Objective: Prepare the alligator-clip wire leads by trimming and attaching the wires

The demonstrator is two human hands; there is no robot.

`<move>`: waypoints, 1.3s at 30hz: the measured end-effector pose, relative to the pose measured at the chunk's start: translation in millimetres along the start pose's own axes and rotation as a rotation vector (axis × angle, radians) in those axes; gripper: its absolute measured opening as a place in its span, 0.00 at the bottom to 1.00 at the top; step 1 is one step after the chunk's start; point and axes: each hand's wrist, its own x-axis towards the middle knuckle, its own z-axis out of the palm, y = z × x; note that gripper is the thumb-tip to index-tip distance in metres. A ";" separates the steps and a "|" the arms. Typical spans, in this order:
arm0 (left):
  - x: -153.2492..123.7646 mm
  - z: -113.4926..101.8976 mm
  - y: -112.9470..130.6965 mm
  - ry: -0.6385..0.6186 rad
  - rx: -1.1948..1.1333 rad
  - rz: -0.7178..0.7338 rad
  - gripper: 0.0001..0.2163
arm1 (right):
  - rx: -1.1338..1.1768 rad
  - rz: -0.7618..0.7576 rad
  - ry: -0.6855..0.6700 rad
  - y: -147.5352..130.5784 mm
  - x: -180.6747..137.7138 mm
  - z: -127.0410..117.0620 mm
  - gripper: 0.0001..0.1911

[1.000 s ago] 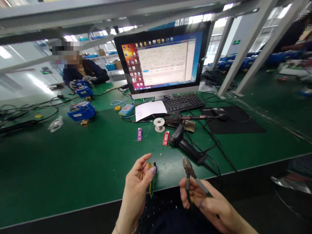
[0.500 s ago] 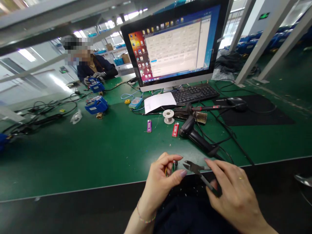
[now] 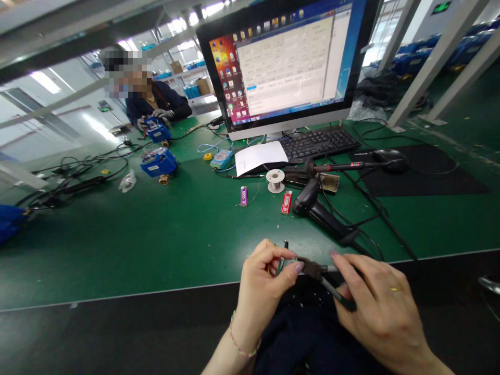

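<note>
My left hand (image 3: pixel 265 281), closed in a pinch, holds a small bundle of coloured wires (image 3: pixel 280 266) with green and yellow strands and a black tip poking up behind the fingers. In my right hand (image 3: pixel 378 302) is a pair of diagonal cutters (image 3: pixel 317 272) with grey-green handles. The jaws of the cutters meet the left thumb and fingertip, where the wire end sits; the exact contact is hidden by the fingers. Beyond the hands a black barcode scanner (image 3: pixel 326 219) lies on the green table (image 3: pixel 156 250).
A solder spool (image 3: pixel 275 180), a red box (image 3: pixel 286 202) and a purple box (image 3: pixel 244 196) stand ahead. Behind are a keyboard (image 3: pixel 316 146), soldering iron (image 3: pixel 351 166) and monitor (image 3: pixel 289 67). Blue valve units (image 3: pixel 158 162) sit left, near a gloved co-worker (image 3: pixel 156 104).
The cutter jaws have come up against the left fingertips, where a gap showed before. The wires have turned in the left hand, with the black tip now pointing up.
</note>
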 end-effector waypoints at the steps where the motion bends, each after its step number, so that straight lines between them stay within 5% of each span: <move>1: 0.0 -0.2 -0.3 0.012 0.014 0.014 0.05 | -0.002 0.003 0.022 -0.5 1.0 0.4 0.19; 12: -0.8 -5.2 -2.8 0.061 0.114 0.095 0.05 | 0.005 -0.005 0.045 -5.0 6.1 2.3 0.16; 39: -0.5 -7.7 -5.2 0.002 0.097 0.029 0.08 | 0.033 0.013 0.006 -5.9 2.2 5.0 0.16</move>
